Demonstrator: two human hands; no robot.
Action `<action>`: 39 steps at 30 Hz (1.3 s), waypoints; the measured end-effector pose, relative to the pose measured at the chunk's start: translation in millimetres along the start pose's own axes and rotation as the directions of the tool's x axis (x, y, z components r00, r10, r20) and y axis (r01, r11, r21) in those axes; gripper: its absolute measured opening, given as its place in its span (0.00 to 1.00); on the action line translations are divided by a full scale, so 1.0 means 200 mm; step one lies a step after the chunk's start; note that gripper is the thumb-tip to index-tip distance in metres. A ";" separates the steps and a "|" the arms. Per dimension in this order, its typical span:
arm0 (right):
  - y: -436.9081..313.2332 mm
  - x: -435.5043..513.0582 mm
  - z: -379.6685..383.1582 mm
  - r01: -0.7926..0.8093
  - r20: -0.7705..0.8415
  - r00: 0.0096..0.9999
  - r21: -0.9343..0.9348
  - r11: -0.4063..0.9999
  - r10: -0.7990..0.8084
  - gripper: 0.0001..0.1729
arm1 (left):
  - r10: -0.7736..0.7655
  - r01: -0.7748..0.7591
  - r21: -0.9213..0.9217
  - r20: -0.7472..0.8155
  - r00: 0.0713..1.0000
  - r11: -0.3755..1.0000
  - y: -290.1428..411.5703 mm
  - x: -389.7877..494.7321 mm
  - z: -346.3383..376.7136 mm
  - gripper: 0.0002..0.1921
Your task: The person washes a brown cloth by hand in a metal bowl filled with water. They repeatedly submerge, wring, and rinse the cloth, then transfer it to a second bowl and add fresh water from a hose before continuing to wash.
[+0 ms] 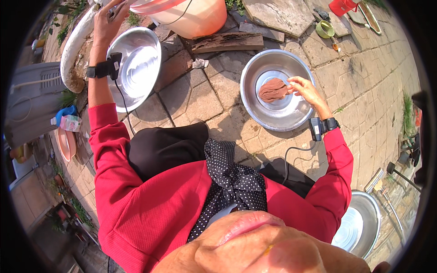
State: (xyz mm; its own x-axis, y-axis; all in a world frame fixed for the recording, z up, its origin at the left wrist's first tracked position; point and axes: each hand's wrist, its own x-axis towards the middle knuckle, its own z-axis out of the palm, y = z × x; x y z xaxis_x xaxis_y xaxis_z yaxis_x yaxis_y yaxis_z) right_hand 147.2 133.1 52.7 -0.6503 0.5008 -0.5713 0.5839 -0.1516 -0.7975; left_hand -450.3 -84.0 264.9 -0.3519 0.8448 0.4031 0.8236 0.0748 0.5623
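My right hand point(305, 91) is over a metal basin point(251, 102) on the paving in front of me. Its fingertips pinch the narrow end of a brown, folded, cloth-like bundle point(273, 90), which spreads out above the basin's bottom. Up at the top left edge, my left hand point(110, 17) is raised beside a pale bucket point(191, 20) with a red rim. The frame cuts off part of that hand, so its grip is unclear. Below it, a second metal basin point(136, 68) stands tilted, with bright sun on its inside.
A weathered wood plank point(228, 42) and stone slabs point(278, 15) lie past the basins. A green cup point(324, 29) and a red container point(342, 6) are at upper right. Another metal basin point(370, 218) is at lower right. A pink tub point(66, 146) lies left. Cables hang from both wrist devices.
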 end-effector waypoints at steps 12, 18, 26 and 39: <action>-0.03 -0.05 0.03 0.015 0.037 0.999 -0.030 0.999 -0.014 0.19 | -0.593 0.439 -0.644 -0.028 0.805 0.627 -0.36 0.17 -0.03 0.17; -0.01 -0.06 0.04 0.014 0.019 1.000 -0.064 0.998 -0.013 0.20 | -0.625 0.343 -0.805 -0.045 0.779 0.484 -0.53 0.07 -0.24 0.16; -0.04 -0.05 0.04 0.005 0.037 0.999 -0.082 0.997 -0.002 0.20 | -0.369 0.139 -0.928 0.002 0.929 0.345 -0.47 -0.08 -0.52 0.23; 0.19 0.00 -0.04 -0.106 -0.009 0.994 -0.188 0.976 0.106 0.25 | -0.164 0.319 -0.946 0.306 0.938 0.055 0.10 -0.13 -0.35 0.29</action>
State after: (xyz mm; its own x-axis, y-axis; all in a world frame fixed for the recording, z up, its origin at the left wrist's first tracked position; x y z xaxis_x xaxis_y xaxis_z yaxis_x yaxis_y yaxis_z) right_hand 173.0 135.1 24.3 -0.5805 0.4893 -0.6509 0.7302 -0.0409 -0.6820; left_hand -454.8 -142.1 316.0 -0.3288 0.9422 0.0643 -0.4882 -0.2279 0.8424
